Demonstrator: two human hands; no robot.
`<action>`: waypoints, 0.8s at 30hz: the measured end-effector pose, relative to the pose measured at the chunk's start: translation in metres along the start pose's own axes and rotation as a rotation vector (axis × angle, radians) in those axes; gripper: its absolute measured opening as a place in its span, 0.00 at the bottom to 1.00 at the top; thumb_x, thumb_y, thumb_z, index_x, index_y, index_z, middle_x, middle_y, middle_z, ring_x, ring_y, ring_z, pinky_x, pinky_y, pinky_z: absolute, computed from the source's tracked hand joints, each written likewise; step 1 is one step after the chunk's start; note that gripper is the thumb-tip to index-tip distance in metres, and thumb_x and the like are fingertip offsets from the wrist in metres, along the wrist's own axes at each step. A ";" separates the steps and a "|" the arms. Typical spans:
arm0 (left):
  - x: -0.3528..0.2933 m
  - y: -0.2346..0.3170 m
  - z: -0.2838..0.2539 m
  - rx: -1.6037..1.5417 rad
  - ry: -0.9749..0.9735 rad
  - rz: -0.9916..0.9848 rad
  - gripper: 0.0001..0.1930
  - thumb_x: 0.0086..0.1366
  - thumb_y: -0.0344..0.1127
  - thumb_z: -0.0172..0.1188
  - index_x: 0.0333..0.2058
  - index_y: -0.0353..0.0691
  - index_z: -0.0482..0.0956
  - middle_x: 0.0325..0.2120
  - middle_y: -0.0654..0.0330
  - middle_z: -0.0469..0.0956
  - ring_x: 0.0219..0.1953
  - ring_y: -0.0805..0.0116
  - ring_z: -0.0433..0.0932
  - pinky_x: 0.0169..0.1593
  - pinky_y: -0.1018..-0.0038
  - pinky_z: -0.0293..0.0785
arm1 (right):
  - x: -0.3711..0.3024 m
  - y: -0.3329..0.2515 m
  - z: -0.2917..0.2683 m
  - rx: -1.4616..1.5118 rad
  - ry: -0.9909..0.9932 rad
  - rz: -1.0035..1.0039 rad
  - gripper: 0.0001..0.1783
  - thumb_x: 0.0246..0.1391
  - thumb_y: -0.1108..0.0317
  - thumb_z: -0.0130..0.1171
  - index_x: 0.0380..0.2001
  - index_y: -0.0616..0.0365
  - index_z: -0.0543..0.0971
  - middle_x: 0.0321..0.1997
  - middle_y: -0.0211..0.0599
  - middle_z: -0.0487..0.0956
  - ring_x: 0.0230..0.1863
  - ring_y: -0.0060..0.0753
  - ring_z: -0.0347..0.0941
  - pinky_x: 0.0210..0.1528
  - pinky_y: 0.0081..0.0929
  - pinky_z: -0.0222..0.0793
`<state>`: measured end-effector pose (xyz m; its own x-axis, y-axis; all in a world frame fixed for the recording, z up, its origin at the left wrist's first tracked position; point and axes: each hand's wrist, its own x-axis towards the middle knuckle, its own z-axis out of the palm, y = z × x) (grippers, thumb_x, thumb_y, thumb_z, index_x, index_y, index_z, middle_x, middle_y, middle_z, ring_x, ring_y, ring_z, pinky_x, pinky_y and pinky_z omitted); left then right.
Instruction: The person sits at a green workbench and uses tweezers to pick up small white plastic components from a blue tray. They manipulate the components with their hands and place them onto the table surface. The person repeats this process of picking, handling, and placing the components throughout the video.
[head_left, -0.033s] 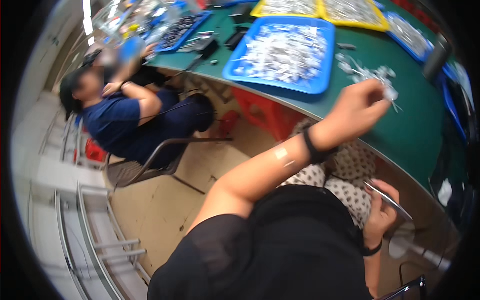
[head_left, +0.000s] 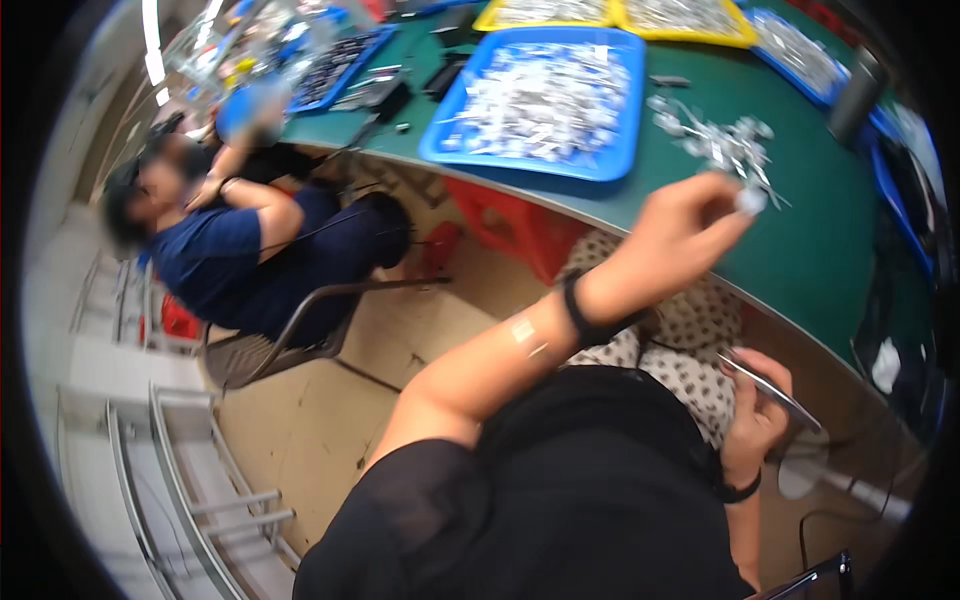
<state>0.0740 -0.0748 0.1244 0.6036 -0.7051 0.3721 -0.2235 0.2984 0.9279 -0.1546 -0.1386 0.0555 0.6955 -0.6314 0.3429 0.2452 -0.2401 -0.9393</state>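
Over the green table (head_left: 800,260), my left hand (head_left: 690,225) pinches a small white piece (head_left: 750,200) between thumb and fingertips. Just beyond those fingertips lies a loose pile of white pieces (head_left: 725,145) with thin strands or pins. Low by my lap at the right, my right hand (head_left: 760,415) is closed around a slim silver tool (head_left: 785,400) that looks like tweezers. Its point shows past the fingers. Left of the pile, a blue tray (head_left: 630,150) holds many white and silver small parts.
Yellow trays (head_left: 690,38) of small parts stand at the back. A dark cylinder (head_left: 858,95) stands at the far right. On the left a person (head_left: 225,230) in a dark blue shirt sits at the table on a brown chair (head_left: 250,360). A red stool (head_left: 515,230) is under the table.
The whole view has shifted slightly, so things appear further left. My left hand has drawn a little toward me from the pile with the small white piece. My right hand keeps its hold.
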 end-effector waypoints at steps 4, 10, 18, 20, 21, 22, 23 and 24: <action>-0.104 -0.003 -0.018 0.053 -0.060 -0.179 0.08 0.70 0.25 0.62 0.46 0.30 0.82 0.36 0.60 0.80 0.34 0.76 0.80 0.38 0.78 0.77 | -0.001 -0.004 0.008 0.117 -0.038 0.071 0.11 0.65 0.80 0.58 0.49 0.66 0.74 0.52 0.48 0.80 0.48 0.32 0.81 0.53 0.28 0.79; -0.154 -0.032 -0.011 0.016 -0.042 -0.372 0.07 0.68 0.24 0.64 0.44 0.30 0.83 0.40 0.58 0.81 0.35 0.74 0.81 0.39 0.77 0.80 | -0.007 -0.001 0.023 0.110 -0.099 0.040 0.11 0.63 0.80 0.61 0.48 0.66 0.76 0.48 0.46 0.81 0.51 0.37 0.80 0.56 0.32 0.77; -0.159 -0.044 -0.007 0.032 -0.050 -0.368 0.06 0.66 0.22 0.66 0.41 0.30 0.83 0.39 0.58 0.82 0.36 0.73 0.82 0.39 0.77 0.81 | -0.009 0.000 0.030 0.037 -0.112 0.113 0.09 0.62 0.79 0.63 0.45 0.66 0.78 0.45 0.43 0.82 0.46 0.33 0.80 0.51 0.29 0.76; -0.160 -0.044 -0.006 0.102 -0.054 -0.309 0.05 0.65 0.23 0.67 0.40 0.31 0.83 0.38 0.58 0.82 0.36 0.72 0.82 0.39 0.76 0.81 | -0.008 0.001 0.031 -0.007 -0.147 0.112 0.09 0.63 0.79 0.63 0.45 0.65 0.78 0.44 0.42 0.82 0.45 0.32 0.80 0.51 0.28 0.77; -0.159 -0.045 -0.006 0.139 -0.058 -0.279 0.05 0.65 0.23 0.67 0.40 0.31 0.83 0.37 0.58 0.82 0.36 0.72 0.82 0.39 0.76 0.81 | -0.008 0.002 0.032 -0.014 -0.142 0.114 0.09 0.63 0.79 0.63 0.45 0.65 0.78 0.43 0.42 0.83 0.44 0.31 0.81 0.50 0.27 0.77; -0.160 -0.046 -0.006 0.171 -0.063 -0.256 0.06 0.65 0.23 0.67 0.40 0.32 0.83 0.37 0.58 0.83 0.36 0.71 0.83 0.39 0.76 0.81 | -0.008 0.003 0.032 -0.021 -0.138 0.116 0.08 0.63 0.79 0.63 0.45 0.65 0.78 0.43 0.42 0.83 0.44 0.31 0.81 0.49 0.27 0.77; -0.161 -0.049 -0.006 0.202 -0.068 -0.232 0.06 0.65 0.24 0.68 0.40 0.32 0.83 0.36 0.57 0.83 0.36 0.70 0.83 0.39 0.76 0.81 | -0.008 0.005 0.033 -0.027 -0.134 0.117 0.08 0.63 0.79 0.63 0.45 0.65 0.78 0.42 0.42 0.83 0.43 0.30 0.81 0.48 0.26 0.77; -0.161 -0.051 -0.006 0.234 -0.072 -0.209 0.06 0.64 0.24 0.68 0.39 0.32 0.83 0.36 0.57 0.83 0.36 0.70 0.83 0.39 0.75 0.82 | -0.008 0.006 0.033 -0.042 -0.137 0.114 0.08 0.63 0.79 0.63 0.44 0.65 0.78 0.42 0.42 0.83 0.42 0.30 0.81 0.47 0.26 0.78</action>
<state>-0.0071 0.0276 0.0172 0.6012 -0.7817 0.1658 -0.2756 -0.0080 0.9613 -0.1363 -0.1103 0.0469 0.8032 -0.5509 0.2267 0.1328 -0.2053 -0.9696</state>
